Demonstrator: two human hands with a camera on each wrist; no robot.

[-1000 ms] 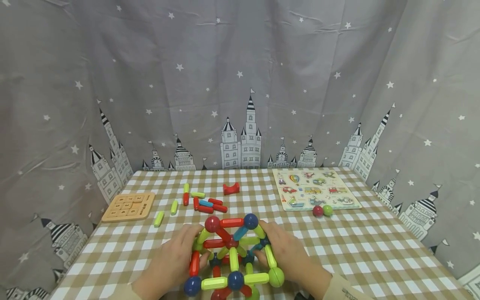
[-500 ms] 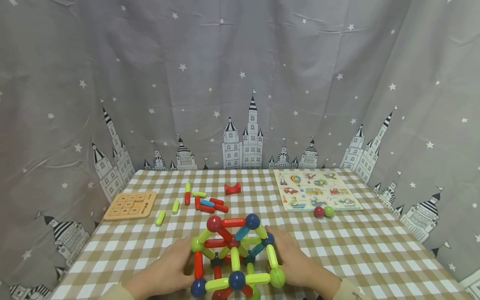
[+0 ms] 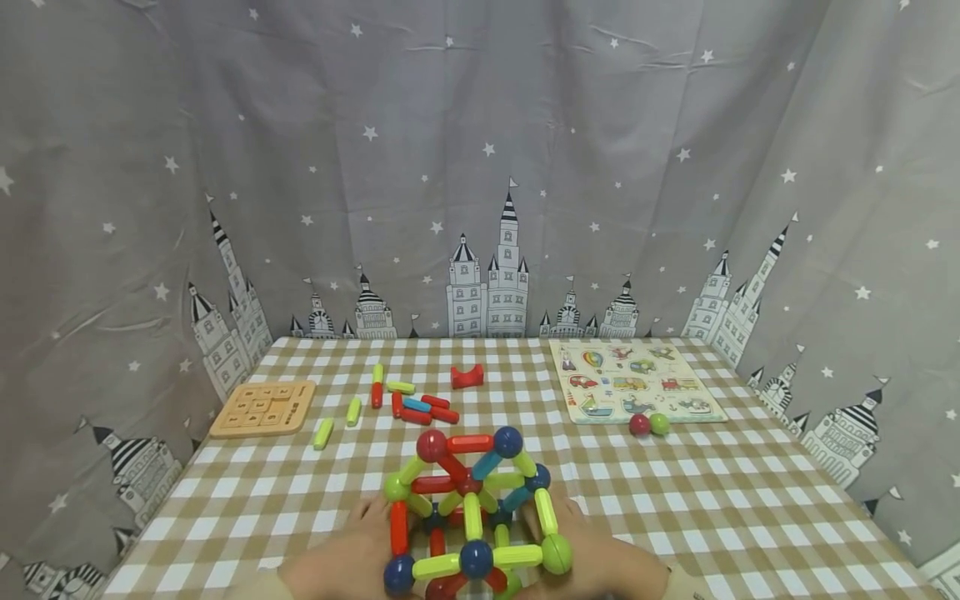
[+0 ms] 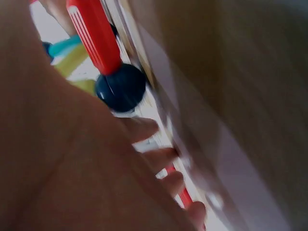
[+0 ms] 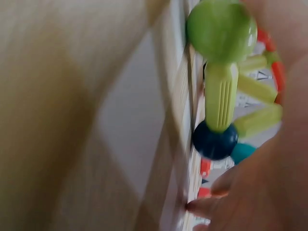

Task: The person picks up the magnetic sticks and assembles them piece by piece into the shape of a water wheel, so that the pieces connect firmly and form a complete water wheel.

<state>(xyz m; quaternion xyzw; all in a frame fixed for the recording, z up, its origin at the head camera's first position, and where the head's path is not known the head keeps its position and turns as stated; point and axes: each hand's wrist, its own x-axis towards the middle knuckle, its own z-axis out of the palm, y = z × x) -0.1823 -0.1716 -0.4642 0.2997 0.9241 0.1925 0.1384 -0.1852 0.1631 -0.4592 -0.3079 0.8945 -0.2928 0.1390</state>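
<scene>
A magnetic rod-and-ball structure (image 3: 472, 517) stands at the table's near edge, built of red, blue and yellow-green rods joined by balls. My left hand (image 3: 345, 546) lies low along its left side, partly behind the rods. On the other side is my right hand (image 3: 592, 546), equally low and close to the green ball (image 3: 557, 554). In the left wrist view, my fingertips reach down by the cloth past a dark blue ball (image 4: 121, 87). The right wrist view has my fingers extended below another dark blue ball (image 5: 215, 139). Contact with the structure is partly hidden.
Several loose rods (image 3: 416, 415) and a red curved block (image 3: 467, 377) lie beyond the structure. A wooden number puzzle (image 3: 262, 408) is at the left. At the right, red (image 3: 639, 424) and green balls (image 3: 659, 423) sit by a picture puzzle board (image 3: 637, 379).
Both hands have loosened from the upper sides of the structure and slid down towards its base. The structure has kept its shape and hardly moved; the head view has shifted slightly.
</scene>
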